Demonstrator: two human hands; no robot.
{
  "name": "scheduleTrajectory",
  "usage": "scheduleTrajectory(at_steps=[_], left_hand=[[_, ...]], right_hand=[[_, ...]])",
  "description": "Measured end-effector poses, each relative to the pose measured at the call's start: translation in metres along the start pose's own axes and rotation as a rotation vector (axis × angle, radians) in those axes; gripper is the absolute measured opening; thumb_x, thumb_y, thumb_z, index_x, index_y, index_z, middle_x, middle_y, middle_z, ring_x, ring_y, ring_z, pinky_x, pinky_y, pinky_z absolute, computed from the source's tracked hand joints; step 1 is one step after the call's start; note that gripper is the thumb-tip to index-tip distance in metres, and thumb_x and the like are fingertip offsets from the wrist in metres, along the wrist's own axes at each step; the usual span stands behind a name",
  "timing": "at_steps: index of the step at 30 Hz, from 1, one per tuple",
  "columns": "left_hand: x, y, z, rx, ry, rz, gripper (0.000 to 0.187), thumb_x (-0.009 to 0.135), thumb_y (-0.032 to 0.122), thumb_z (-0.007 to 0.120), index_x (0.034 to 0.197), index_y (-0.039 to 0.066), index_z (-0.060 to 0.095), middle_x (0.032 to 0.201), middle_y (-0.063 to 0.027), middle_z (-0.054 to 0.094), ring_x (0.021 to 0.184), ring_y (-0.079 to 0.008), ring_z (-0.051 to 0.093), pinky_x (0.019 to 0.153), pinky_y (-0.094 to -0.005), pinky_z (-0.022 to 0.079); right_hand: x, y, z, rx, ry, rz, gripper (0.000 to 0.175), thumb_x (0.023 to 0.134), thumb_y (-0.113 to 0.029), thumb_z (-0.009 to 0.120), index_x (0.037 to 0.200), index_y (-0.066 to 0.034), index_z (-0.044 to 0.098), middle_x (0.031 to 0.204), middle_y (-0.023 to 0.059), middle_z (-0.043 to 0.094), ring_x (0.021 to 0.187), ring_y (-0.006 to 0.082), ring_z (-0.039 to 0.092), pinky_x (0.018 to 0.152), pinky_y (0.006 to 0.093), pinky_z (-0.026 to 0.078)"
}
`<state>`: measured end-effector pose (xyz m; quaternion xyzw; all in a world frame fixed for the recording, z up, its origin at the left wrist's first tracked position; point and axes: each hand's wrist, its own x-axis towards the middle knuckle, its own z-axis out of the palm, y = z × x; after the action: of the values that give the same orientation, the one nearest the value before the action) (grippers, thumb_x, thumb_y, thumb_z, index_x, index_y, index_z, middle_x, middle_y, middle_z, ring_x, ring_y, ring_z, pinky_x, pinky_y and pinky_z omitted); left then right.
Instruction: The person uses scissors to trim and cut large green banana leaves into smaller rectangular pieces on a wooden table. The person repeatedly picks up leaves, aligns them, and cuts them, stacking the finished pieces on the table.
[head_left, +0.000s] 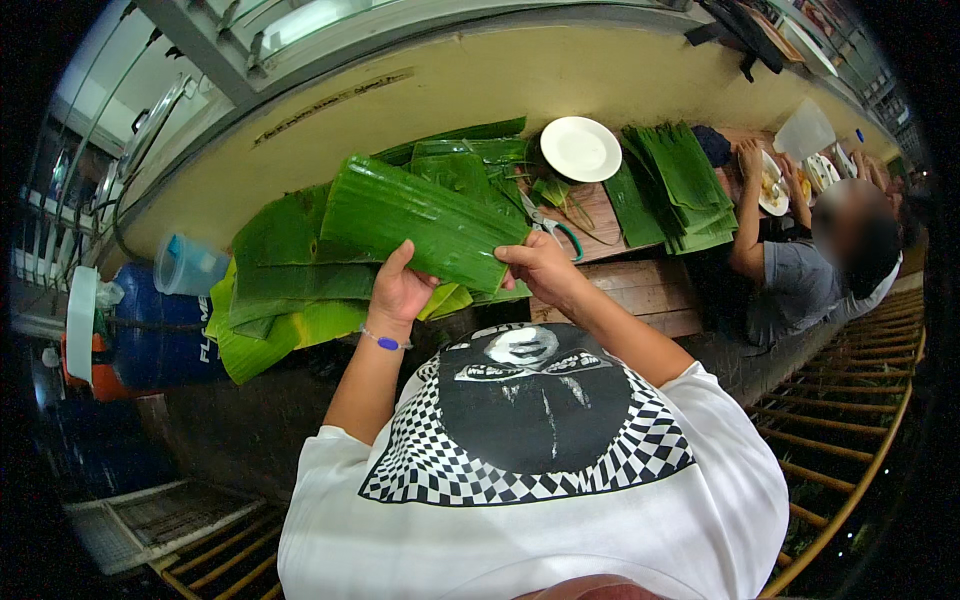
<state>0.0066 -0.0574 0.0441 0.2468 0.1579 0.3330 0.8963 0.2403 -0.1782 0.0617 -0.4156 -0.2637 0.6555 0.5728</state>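
A cut piece of banana leaf (420, 214), glossy and green, is held up in front of me. My right hand (544, 266) pinches its lower right corner between thumb and fingers. Along the lower edge, my left hand (403, 283) supports the piece with the thumb raised in front; its fingers are partly hidden behind the leaf. Larger banana leaves (292, 277) lie heaped beneath it, some yellowing. Just beyond my right hand are scissors (551, 225) with green-edged handles, lying on the wooden table (600, 217) near leaf scraps (559, 193).
A white plate (581, 148) sits by the wall, left of a stack of cut leaves (679, 187). At the right a person (795, 277) sits with hands by a plate of food (772, 184). A blue drum (161, 322) and a plastic tub (191, 264) stand left; a wooden bench (630, 296) is in front.
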Motion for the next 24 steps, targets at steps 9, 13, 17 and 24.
scheduleTrajectory(at_steps=[9, 13, 17, 24], left_hand=[[-0.026, -0.035, 0.013, 0.546, 0.438, -0.054, 0.037, 0.093, 0.019, 0.061, 0.124, 0.001, 0.055, 0.118, -0.0106, 0.063, 0.095, -0.0264, 0.064, 0.066, -0.0416, 0.053], [-0.032, -0.037, 0.0, 0.53, 0.532, -0.118, 0.034, 0.091, 0.018, 0.064, 0.117, -0.003, 0.058, 0.11, -0.0125, 0.065, 0.089, -0.0254, 0.065, 0.064, -0.0401, 0.054], [-0.045, -0.039, -0.007, 0.52, 0.697, -0.051, 0.025, 0.092, 0.019, 0.064, 0.105, -0.002, 0.06, 0.09, -0.0112, 0.062, 0.07, -0.0211, 0.058, 0.064, -0.0384, 0.054], [-0.012, -0.052, 0.013, 0.557, 0.573, -0.033, 0.029, 0.092, 0.016, 0.063, 0.118, 0.003, 0.058, 0.11, -0.01, 0.064, 0.086, -0.0252, 0.064, 0.058, -0.0382, 0.053]], right_hand=[[-0.003, 0.021, -0.025, -0.412, -0.066, -0.045, 0.029, 0.091, -0.023, 0.067, 0.084, 0.005, 0.065, 0.066, 0.0091, 0.066, 0.054, 0.0136, 0.062, 0.049, 0.0275, 0.048], [-0.009, 0.047, -0.069, -1.243, 0.006, -0.316, 0.045, 0.087, -0.046, 0.065, 0.089, -0.0011, 0.068, 0.078, 0.0157, 0.069, 0.073, 0.0298, 0.068, 0.064, 0.0416, 0.053], [-0.036, 0.045, -0.091, -1.814, -0.281, -0.177, 0.044, 0.083, -0.046, 0.067, 0.095, -0.0042, 0.069, 0.095, 0.019, 0.068, 0.09, 0.0357, 0.067, 0.073, 0.0497, 0.052], [-0.063, 0.031, -0.129, -1.737, -0.198, 0.131, 0.047, 0.08, -0.042, 0.069, 0.112, -0.0077, 0.065, 0.105, 0.0132, 0.065, 0.102, 0.0337, 0.062, 0.081, 0.0506, 0.045]])
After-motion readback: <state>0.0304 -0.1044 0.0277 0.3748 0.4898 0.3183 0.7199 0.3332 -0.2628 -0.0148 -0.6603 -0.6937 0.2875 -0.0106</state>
